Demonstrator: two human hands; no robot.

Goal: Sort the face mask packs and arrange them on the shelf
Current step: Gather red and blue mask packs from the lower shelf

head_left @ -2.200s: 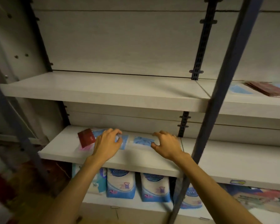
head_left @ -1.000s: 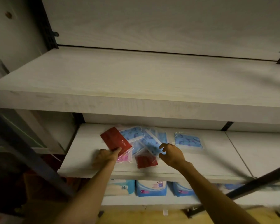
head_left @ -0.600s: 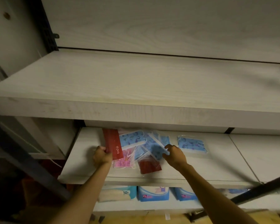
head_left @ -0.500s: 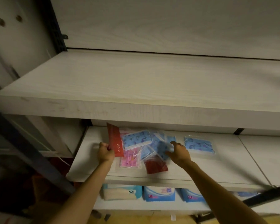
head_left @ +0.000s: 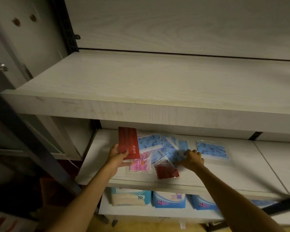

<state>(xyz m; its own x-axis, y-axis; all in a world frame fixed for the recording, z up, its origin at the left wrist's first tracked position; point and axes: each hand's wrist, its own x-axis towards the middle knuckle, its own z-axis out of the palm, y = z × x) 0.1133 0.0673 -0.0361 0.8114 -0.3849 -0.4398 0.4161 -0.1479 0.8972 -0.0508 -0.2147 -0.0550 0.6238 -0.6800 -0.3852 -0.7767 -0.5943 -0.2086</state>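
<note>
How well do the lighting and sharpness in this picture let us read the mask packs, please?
Head view: dim, warm light; the red pack in the left hand shows legible print; the right hand on the blue packs looks slightly soft; shelf edges bow from the wide lens.

A pale wood-grain upper shelf board (head_left: 157, 108) overhangs the lower white shelf (head_left: 241, 173), leaving a low slot for reaching in. Loose clear-bagged blue, pink and red face mask packs (head_left: 159, 153) crowd the slot's middle, with one blue printed pack (head_left: 211, 150) lying apart at 3 o'clock. Bare board stretches beyond it toward 3 o'clock, while a dark slanted metal upright (head_left: 32, 144) bars the approach at 9 o'clock.
</note>
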